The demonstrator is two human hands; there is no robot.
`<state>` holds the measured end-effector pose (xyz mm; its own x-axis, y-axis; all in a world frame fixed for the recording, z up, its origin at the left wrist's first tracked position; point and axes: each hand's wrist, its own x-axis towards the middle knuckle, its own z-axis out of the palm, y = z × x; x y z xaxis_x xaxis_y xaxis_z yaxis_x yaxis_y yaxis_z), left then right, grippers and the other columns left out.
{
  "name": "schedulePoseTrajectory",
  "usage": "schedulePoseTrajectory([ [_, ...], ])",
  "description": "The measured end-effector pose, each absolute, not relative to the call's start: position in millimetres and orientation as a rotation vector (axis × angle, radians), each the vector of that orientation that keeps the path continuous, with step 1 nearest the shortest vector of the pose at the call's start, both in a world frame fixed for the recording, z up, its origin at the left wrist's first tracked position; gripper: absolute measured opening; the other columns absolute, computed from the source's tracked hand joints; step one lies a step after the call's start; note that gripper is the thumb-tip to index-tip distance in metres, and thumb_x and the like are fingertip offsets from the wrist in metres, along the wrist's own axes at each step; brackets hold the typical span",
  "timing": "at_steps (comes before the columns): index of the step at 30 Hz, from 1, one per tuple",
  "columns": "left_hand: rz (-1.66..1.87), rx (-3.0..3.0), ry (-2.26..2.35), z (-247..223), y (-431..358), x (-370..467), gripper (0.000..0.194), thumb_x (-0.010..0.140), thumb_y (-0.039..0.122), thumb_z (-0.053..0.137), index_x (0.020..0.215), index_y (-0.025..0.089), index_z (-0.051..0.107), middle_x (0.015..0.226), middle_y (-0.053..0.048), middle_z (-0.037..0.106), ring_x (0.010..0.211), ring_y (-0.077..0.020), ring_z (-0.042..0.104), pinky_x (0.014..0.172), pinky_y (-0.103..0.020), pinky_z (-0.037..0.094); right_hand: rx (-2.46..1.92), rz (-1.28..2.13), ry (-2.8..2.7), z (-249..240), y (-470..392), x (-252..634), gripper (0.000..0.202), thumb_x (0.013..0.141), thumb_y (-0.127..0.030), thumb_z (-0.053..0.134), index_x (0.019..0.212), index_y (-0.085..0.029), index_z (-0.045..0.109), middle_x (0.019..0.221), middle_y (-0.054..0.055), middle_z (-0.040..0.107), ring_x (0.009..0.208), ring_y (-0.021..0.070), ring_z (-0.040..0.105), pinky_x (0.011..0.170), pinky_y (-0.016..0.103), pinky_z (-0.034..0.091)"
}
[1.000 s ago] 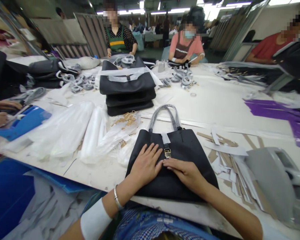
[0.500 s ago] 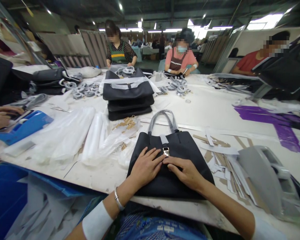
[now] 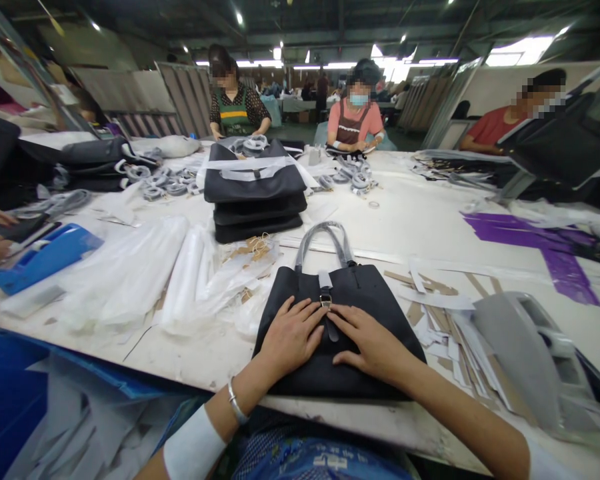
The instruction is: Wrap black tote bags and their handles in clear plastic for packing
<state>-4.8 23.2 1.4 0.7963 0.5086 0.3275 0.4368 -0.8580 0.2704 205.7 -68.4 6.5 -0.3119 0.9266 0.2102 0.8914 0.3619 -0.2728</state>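
A black handbag [image 3: 383, 293] lies flat on the table's front edge, its handles [image 3: 303, 247] wrapped in clear film and pointing away from me. My left hand [image 3: 290, 339] rests flat on the bag's front, fingers spread, fingertips beside the metal buckle [image 3: 325, 301]. From the right, my right hand [image 3: 375, 343] lies on the bag with fingers stretched and thumb apart, its fingertips touching the buckle's lower edge. Between the hands shows the rounded end of a black strap [image 3: 333, 332]. A whitish wrap [image 3: 325, 280] covers the strap above the buckle.
Stacked black bags [image 3: 255, 187] stand beyond. Plastic bags [image 3: 130, 267] lie left, near a blue tape dispenser [image 3: 45, 257] and another person's hands. Paper strips [image 3: 453, 327] and a grey tape dispenser [image 3: 520, 353] are at right. Several co-workers sit around the table.
My right hand has straightened its fingers and shifted up onto the buckle, with the strap end below now showing. My left hand stays nearly in place. The co-worker's hands at far left have moved apart.
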Motion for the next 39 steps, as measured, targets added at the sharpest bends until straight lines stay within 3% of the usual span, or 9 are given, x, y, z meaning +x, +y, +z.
schedulePoseTrajectory([
  [5, 0.613, 2.77, 0.764, 5, 23, -3, 0.041, 0.097, 0.033, 0.047, 0.137, 0.023, 0.052, 0.134, -0.007, 0.062, 0.124, -0.0215, 0.054, 0.117, -0.046, 0.026, -1.578, -0.012, -2.259, 6, -56, 201, 0.047, 0.088, -0.031, 0.068, 0.131, -0.014, 0.061, 0.131, 0.019, 0.061, 0.12, 0.0318, 0.058, 0.102, 0.05, 0.051],
  [8, 0.597, 2.756, 0.751, 7, 22, -4, 0.041, 0.097, 0.033, 0.048, 0.136, 0.023, 0.053, 0.134, -0.006, 0.061, 0.124, -0.0214, 0.054, 0.118, -0.046, 0.025, -1.406, -0.113, -2.303, 3, -53, 200, 0.032, 0.094, -0.016, 0.052, 0.123, -0.013, 0.066, 0.13, 0.018, 0.063, 0.12, 0.0286, 0.06, 0.102, 0.047, 0.052],
  [14, 0.591, 2.743, 0.754, 9, 21, -6, 0.04, 0.096, 0.034, 0.049, 0.136, 0.026, 0.053, 0.134, -0.005, 0.061, 0.124, -0.0211, 0.053, 0.118, -0.045, 0.026, -1.311, -0.133, -2.299, 6, -63, 203, 0.029, 0.097, -0.017, 0.047, 0.115, -0.012, 0.069, 0.116, 0.015, 0.071, 0.11, 0.0241, 0.067, 0.098, 0.04, 0.056],
  [23, 0.603, 2.772, 0.787, 5, 22, -2, 0.041, 0.096, 0.035, 0.051, 0.136, 0.026, 0.053, 0.132, -0.006, 0.06, 0.122, -0.0219, 0.054, 0.117, -0.046, 0.027, -1.47, 0.114, -2.207, 11, -65, 204, 0.038, 0.091, -0.009, 0.048, 0.124, -0.019, 0.064, 0.131, 0.011, 0.064, 0.12, 0.0215, 0.061, 0.104, 0.039, 0.051],
  [28, 0.578, 2.818, 0.729, 2, 21, -5, 0.042, 0.099, 0.039, 0.046, 0.139, 0.029, 0.05, 0.14, -0.005, 0.056, 0.13, -0.0232, 0.049, 0.118, -0.048, 0.025, -1.518, 0.064, -2.318, 11, -85, 197, 0.047, 0.094, -0.026, 0.057, 0.14, -0.018, 0.052, 0.145, 0.014, 0.052, 0.134, 0.0283, 0.048, 0.111, 0.051, 0.042],
  [32, 0.546, 2.841, 0.745, 1, 23, -4, 0.047, 0.098, 0.044, 0.046, 0.143, 0.029, 0.047, 0.144, -0.005, 0.054, 0.135, -0.0239, 0.045, 0.118, -0.048, 0.024, -1.587, -0.028, -2.427, 3, -96, 199, 0.058, 0.096, -0.033, 0.055, 0.149, -0.016, 0.039, 0.152, 0.014, 0.042, 0.139, 0.029, 0.041, 0.112, 0.054, 0.039],
  [36, 0.533, 2.861, 0.784, 2, 29, -2, 0.047, 0.098, 0.049, 0.045, 0.141, 0.03, 0.049, 0.143, -0.005, 0.055, 0.135, -0.026, 0.046, 0.118, -0.051, 0.025, -1.842, -0.198, -2.276, -2, -108, 221, 0.055, 0.096, -0.041, 0.055, 0.147, -0.023, 0.043, 0.153, 0.011, 0.041, 0.143, 0.0343, 0.034, 0.114, 0.064, 0.028],
  [39, 0.539, 2.887, 0.805, 2, 31, -1, 0.047, 0.098, 0.049, 0.045, 0.14, 0.03, 0.05, 0.144, -0.006, 0.054, 0.136, -0.0276, 0.045, 0.118, -0.054, 0.024, -2.024, -0.244, -2.082, -6, -116, 237, 0.058, 0.095, -0.045, 0.054, 0.147, -0.02, 0.044, 0.156, 0.014, 0.035, 0.143, 0.0355, 0.031, 0.11, 0.059, 0.037],
])
